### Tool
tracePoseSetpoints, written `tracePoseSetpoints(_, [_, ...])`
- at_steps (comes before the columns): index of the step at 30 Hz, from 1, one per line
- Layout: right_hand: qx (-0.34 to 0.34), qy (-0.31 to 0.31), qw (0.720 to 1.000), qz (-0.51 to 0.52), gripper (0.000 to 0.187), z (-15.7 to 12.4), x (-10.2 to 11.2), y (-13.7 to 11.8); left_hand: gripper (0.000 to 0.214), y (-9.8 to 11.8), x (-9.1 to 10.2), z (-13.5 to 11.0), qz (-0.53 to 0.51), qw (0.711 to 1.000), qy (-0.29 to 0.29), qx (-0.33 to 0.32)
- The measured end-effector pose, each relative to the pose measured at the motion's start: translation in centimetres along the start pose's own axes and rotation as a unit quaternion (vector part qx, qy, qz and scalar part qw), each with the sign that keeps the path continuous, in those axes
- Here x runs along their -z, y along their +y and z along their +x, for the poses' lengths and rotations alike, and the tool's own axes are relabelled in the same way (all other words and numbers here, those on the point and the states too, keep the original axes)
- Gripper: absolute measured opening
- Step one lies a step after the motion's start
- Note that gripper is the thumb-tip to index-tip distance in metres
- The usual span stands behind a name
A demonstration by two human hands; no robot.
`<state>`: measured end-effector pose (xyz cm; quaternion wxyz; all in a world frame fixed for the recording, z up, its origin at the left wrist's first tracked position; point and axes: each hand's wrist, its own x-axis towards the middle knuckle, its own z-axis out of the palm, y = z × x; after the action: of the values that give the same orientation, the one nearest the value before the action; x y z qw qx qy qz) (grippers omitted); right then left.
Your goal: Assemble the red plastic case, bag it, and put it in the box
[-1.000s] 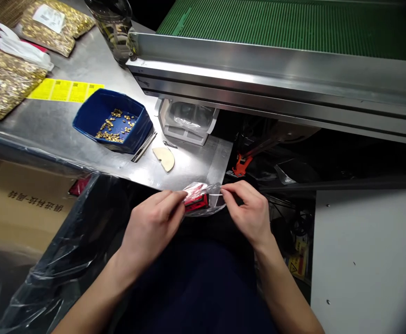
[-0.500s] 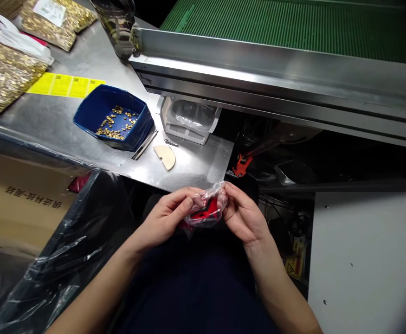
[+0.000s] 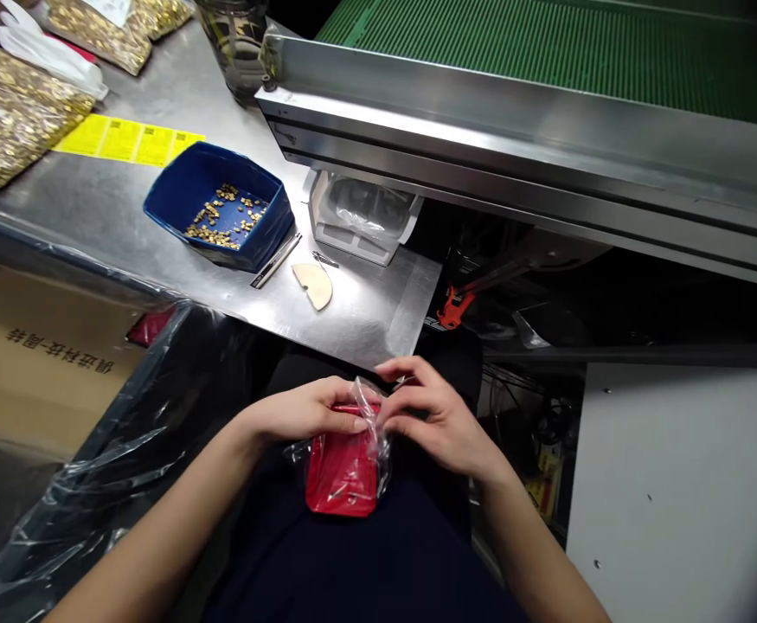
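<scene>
A red flat part (image 3: pixel 343 474) with rounded corners lies inside a clear plastic bag (image 3: pixel 383 467) above my lap. My left hand (image 3: pixel 317 408) grips the bag and the part's upper end, thumb on top and fingers behind. At the bag's gathered mouth, my right hand (image 3: pixel 426 414) pinches the film between thumb and fingertips, with its index finger lifted away. The fingers partly hide the bag's opening.
On the metal table (image 3: pixel 365 320) are a blue bin (image 3: pixel 267 216) of small brass pieces, a pen-like tool (image 3: pixel 276 261), a half-round beige piece (image 3: pixel 313 285) and a white tray (image 3: pixel 358 242). A green conveyor (image 3: pixel 514 69) runs behind; a cardboard box (image 3: pixel 47 363) stands left.
The bag has come lower and closer to me, its red part now showing flat side up. My right hand has shifted its hold to the bag's mouth, raising its index finger.
</scene>
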<state>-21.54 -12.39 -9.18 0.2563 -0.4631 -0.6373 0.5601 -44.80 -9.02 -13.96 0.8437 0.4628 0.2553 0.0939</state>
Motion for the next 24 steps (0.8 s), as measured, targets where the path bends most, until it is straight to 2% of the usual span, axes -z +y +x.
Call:
tracePoseSetpoints(2, [0.037,-0.091,0.995,-0.035,0.009,0.5,-0.3,-0.4,0.01,-0.2,0.0,0.8,-0.007,0.999,-0.035,0.04])
tracePoseSetpoints(3, [0.039,-0.108,0.992,-0.057,0.01,0.7,-0.6,-0.4,0.011,-0.5,-0.2,1.2,-0.015,0.998,-0.039,0.057])
tracePoseSetpoints(6, [0.001,-0.051,0.991,-0.127,0.011,0.5,-1.7,0.1,0.017,-1.2,-0.8,1.5,-0.052,0.996,-0.007,0.075])
tracePoseSetpoints(8, [-0.026,-0.02,0.988,-0.151,0.011,-0.1,-2.3,0.7,0.027,-1.5,-1.0,0.8,-0.103,0.992,0.025,0.069])
tracePoseSetpoints(10, [-0.036,-0.022,0.985,-0.168,0.01,-0.7,-2.6,1.2,0.038,-1.8,-1.0,-0.5,-0.152,0.986,0.038,0.048])
tracePoseSetpoints(12, [-0.031,-0.042,0.981,-0.185,0.014,-1.1,-2.5,1.2,0.051,-2.4,-1.2,-2.0,-0.189,0.982,0.018,0.004])
tracePoseSetpoints(14, [-0.013,-0.089,0.976,-0.197,0.027,-1.4,-2.3,0.5,0.072,-3.5,-1.6,-3.6,-0.222,0.975,-0.009,-0.03])
tracePoseSetpoints(16, [0.01,-0.173,0.967,-0.188,0.044,-1.7,-2.2,-0.5,0.093,-5.2,-2.5,-5.0,-0.262,0.964,-0.019,-0.039])
tracePoseSetpoints(18, [0.021,-0.251,0.955,-0.157,0.057,-1.9,-2.1,-1.3,0.103,-7.1,-3.5,-6.2,-0.291,0.956,-0.011,-0.045])
tracePoseSetpoints(19, [0.021,-0.273,0.952,-0.139,0.059,-2.1,-2.1,-1.4,0.105,-7.9,-4.0,-6.6,-0.298,0.953,-0.003,-0.049])
tracePoseSetpoints(21, [0.008,-0.28,0.955,-0.103,0.053,-2.1,-2.2,-1.0,0.101,-9.0,-4.6,-7.1,-0.3,0.951,0.041,-0.056])
tracePoseSetpoints(24, [-0.055,-0.228,0.972,0.001,0.023,-1.2,-3.0,0.9,0.087,-9.2,-5.0,-7.0,-0.313,0.933,0.153,-0.095])
